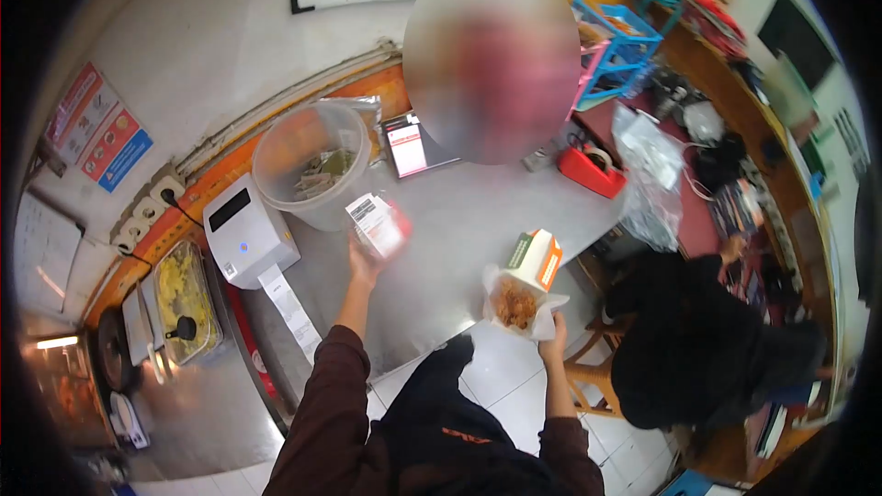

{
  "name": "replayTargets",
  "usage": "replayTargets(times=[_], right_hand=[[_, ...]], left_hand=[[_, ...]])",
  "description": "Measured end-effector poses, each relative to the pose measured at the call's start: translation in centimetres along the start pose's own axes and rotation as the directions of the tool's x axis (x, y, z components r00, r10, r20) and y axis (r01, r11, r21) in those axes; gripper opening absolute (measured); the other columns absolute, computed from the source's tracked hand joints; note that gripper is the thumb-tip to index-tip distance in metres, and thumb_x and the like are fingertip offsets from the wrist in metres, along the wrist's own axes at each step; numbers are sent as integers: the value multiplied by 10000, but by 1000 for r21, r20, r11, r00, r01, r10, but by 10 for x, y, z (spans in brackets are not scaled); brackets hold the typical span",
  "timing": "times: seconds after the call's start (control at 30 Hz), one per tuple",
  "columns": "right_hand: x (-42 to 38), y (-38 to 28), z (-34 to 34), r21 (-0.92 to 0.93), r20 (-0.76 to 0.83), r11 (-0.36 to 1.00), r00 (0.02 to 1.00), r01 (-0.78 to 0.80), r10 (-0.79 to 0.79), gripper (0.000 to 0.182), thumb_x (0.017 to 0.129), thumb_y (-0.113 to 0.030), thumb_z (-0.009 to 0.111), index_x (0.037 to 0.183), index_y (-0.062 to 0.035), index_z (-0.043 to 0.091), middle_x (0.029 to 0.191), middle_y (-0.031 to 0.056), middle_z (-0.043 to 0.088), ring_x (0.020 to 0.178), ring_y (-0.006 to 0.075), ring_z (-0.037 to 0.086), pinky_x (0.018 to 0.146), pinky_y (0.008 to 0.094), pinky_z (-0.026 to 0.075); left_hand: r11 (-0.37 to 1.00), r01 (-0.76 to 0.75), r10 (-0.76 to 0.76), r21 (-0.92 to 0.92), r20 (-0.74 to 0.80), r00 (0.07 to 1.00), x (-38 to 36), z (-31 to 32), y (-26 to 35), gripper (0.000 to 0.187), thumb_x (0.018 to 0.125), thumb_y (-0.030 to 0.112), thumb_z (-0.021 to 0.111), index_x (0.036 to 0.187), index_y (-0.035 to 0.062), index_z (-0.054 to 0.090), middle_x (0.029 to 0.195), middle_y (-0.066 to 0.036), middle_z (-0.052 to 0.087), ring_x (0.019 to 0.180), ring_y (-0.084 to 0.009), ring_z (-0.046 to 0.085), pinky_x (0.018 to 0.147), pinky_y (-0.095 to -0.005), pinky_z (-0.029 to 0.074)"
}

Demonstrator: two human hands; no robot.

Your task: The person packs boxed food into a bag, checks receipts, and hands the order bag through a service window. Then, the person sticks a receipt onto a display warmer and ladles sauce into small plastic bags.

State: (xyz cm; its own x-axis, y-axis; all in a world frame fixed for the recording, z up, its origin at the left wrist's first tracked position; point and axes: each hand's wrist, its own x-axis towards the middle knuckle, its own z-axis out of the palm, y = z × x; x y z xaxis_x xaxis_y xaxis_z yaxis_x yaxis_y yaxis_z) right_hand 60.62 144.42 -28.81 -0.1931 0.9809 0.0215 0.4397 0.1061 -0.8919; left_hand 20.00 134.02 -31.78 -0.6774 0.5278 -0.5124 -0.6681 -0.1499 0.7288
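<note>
My left hand (364, 263) is wrapped round a small package (379, 226) with a white printed label and a reddish side, held over the metal counter. My right hand (553, 342) grips an open paper food box (536, 262) from its lower right. Orange and green panels show on the box's raised lid, and brown food (515, 303) lies in white paper inside it. Left of my left hand, a white label printer (246, 231) has a long printed strip (290, 310) hanging out. Behind it stands a clear round tub (310, 161) with papers inside.
The metal counter (432, 266) runs in front of me. A red tape dispenser (593, 173) and a plastic bag (649, 174) are at the back right. A person in black (689, 349) sits at the right by a wooden chair (593, 377). A tray of yellow food (186, 298) is at the left.
</note>
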Motion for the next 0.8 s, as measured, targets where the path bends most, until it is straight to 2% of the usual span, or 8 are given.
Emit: replayTargets(times=[0.07,0.2,0.4,0.47,0.6,0.67,0.73,0.8], right_hand=[[58,12,24,-2,84,997,994,75,-75,97,782,-42,551,749,-38,460,664,61,532,641,126,484,590,278,410],[133,19,55,-15,211,1000,977,-9,12,120,749,-36,580,767,-42,462,680,80,552,652,144,514,597,282,422],[218,-1,105,14,446,1000,895,22,-26,148,731,-19,588,805,-40,461,729,95,585,708,156,572,640,292,449],[233,2,113,15,526,998,849,58,-57,141,737,-17,581,816,-41,466,742,100,590,719,161,583,650,294,454],[270,8,134,69,615,990,776,122,-139,92,784,-60,570,845,-34,507,766,120,604,724,181,594,666,298,460],[292,9,132,69,672,978,716,196,-191,95,815,-93,563,876,-26,533,771,135,612,719,214,600,680,314,465],[306,-19,123,16,681,992,726,123,-101,99,858,-107,523,889,-16,543,857,110,607,773,167,573,692,294,465],[313,-37,123,-53,226,913,896,403,-383,103,854,-104,520,905,-20,552,932,122,598,810,172,569,697,295,464]], left_hand=[[984,-170,180,-61,243,953,26,1,-11,784,789,718,272,1367,189,302,1371,-68,371,1244,-314,356,986,-608,215],[942,-167,205,-291,105,973,24,14,-17,583,910,536,268,1310,130,389,1262,-43,490,1130,-199,493,955,-352,395],[936,-240,240,-258,-31,970,32,26,-23,563,910,509,321,1297,109,402,1202,-63,520,1057,-199,526,920,-342,420],[963,-89,87,-255,-21,996,26,25,-21,586,903,520,308,1273,80,423,1228,-68,510,1096,-226,511,929,-381,416],[870,-263,257,-417,-72,964,-23,61,12,617,913,501,335,1312,32,354,1263,-105,462,1122,-230,481,925,-377,409],[930,-367,362,14,-207,909,-30,64,13,585,918,442,383,1318,18,339,1267,-116,456,1133,-230,475,913,-366,416],[937,-330,348,113,-250,904,-38,82,21,546,908,374,438,1304,9,350,1238,-117,475,1103,-216,494,886,-349,433],[933,-286,342,219,-288,895,-38,93,22,514,899,306,493,1290,-1,361,1210,-118,495,1074,-201,513,859,-332,450]])
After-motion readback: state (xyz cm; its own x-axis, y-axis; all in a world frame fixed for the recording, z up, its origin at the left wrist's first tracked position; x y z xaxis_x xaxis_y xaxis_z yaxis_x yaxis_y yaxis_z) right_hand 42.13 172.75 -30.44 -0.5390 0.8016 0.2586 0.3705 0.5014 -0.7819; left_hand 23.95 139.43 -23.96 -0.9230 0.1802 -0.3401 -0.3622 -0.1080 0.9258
